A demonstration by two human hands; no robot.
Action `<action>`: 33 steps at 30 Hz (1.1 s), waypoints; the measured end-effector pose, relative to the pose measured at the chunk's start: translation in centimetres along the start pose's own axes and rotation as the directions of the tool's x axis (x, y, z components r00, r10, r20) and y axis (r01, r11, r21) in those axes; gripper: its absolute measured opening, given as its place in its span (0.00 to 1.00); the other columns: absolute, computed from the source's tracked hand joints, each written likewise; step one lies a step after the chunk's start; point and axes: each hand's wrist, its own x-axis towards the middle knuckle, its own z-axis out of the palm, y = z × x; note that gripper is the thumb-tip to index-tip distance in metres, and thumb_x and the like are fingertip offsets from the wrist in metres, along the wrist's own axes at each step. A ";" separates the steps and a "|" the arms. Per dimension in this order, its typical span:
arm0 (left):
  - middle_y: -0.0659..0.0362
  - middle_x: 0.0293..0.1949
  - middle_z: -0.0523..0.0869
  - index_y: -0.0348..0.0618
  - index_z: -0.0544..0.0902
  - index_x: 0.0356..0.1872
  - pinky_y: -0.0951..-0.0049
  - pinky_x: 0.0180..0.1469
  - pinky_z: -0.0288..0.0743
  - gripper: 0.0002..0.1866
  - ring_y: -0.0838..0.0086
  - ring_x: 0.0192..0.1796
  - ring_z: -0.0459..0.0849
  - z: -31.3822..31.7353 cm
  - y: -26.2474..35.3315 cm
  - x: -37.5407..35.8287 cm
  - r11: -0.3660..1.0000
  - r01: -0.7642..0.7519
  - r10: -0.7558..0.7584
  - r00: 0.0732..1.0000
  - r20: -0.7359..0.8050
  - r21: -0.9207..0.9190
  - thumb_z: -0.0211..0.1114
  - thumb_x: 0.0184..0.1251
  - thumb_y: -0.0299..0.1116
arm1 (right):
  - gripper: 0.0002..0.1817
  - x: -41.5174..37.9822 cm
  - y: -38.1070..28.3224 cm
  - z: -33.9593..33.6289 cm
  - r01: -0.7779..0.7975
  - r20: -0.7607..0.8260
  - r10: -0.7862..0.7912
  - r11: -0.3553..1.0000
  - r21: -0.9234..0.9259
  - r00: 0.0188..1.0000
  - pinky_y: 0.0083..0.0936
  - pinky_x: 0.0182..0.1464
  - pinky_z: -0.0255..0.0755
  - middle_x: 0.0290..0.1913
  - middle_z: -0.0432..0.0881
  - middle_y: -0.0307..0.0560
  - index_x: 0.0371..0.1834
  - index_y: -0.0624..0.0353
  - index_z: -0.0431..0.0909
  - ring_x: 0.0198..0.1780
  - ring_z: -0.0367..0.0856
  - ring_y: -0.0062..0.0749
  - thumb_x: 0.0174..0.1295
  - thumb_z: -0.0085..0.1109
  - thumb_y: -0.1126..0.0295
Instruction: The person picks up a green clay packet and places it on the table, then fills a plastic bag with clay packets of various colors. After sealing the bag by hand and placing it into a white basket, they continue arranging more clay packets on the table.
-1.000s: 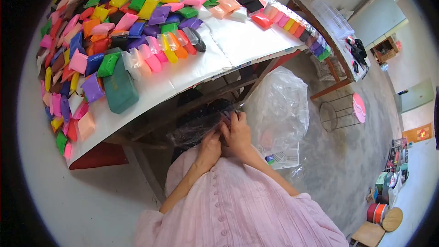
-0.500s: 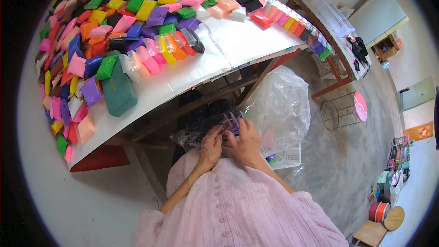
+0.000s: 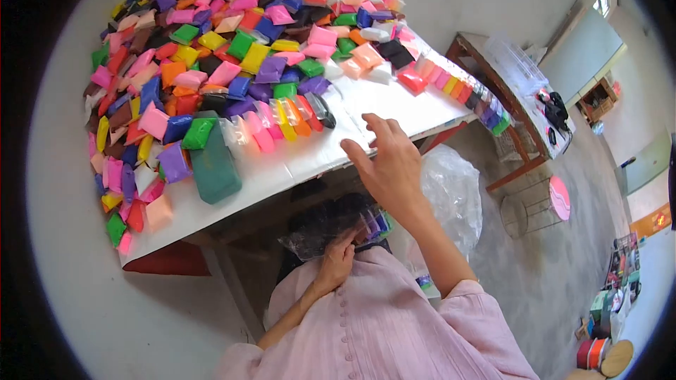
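Note:
At my lap, my left hand (image 3: 338,259) grips a clear plastic bag (image 3: 313,233) with purple, blue and green packets (image 3: 379,224) at its right end. My right hand (image 3: 392,165) is raised above the front edge of the table, fingers apart and nothing in them. Closest to it on the white tabletop is a row of small bright packets (image 3: 285,119), pink, yellow, orange, red and black, lying side by side. A dark green box (image 3: 215,176) stands left of that row, with a green packet (image 3: 199,133) against its top.
A large heap of coloured packets (image 3: 239,46) covers much of the table (image 3: 282,171). Another packet row (image 3: 465,91) lies along its right end. A big clear bag (image 3: 454,190) hangs beside my right arm. Further right are a pink-topped stool (image 3: 559,198) and a side table (image 3: 517,144).
My right hand has let go of the bag at my lap and moved up and forward over the table edge, opening. My left hand stays on the bag. The view has tilted up slightly.

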 end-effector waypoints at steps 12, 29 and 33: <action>0.42 0.65 0.76 0.37 0.75 0.65 0.62 0.72 0.63 0.23 0.51 0.68 0.73 0.1 -1.4 -0.1 0.996 0.073 -0.074 0.997 0.018 0.050 0.51 0.70 0.26 | 0.37 6.5 -1.1 5.0 0.008 0.243 -0.013 1.000 0.020 0.970 0.41 0.47 0.75 0.42 0.80 0.55 0.64 0.51 0.73 0.47 0.81 0.48 0.55 0.68 0.42; 0.45 0.67 0.74 0.43 0.73 0.69 0.62 0.72 0.62 0.27 0.53 0.68 0.72 0.3 -1.7 -0.3 0.998 0.027 -0.029 0.999 0.033 0.048 0.49 0.68 0.22 | 0.23 7.6 -0.6 5.1 0.326 0.331 -0.279 0.941 -0.095 0.902 0.42 0.44 0.76 0.41 0.81 0.52 0.61 0.45 0.74 0.44 0.84 0.47 0.61 0.61 0.62; 0.44 0.66 0.75 0.41 0.74 0.67 0.62 0.71 0.64 0.25 0.53 0.68 0.73 1.0 -2.4 -0.7 0.996 0.052 -0.053 0.999 0.005 0.066 0.50 0.68 0.23 | 0.18 8.1 -0.6 5.2 0.278 0.308 -0.235 0.955 -0.105 0.922 0.43 0.42 0.76 0.39 0.82 0.54 0.54 0.49 0.75 0.39 0.85 0.49 0.61 0.60 0.62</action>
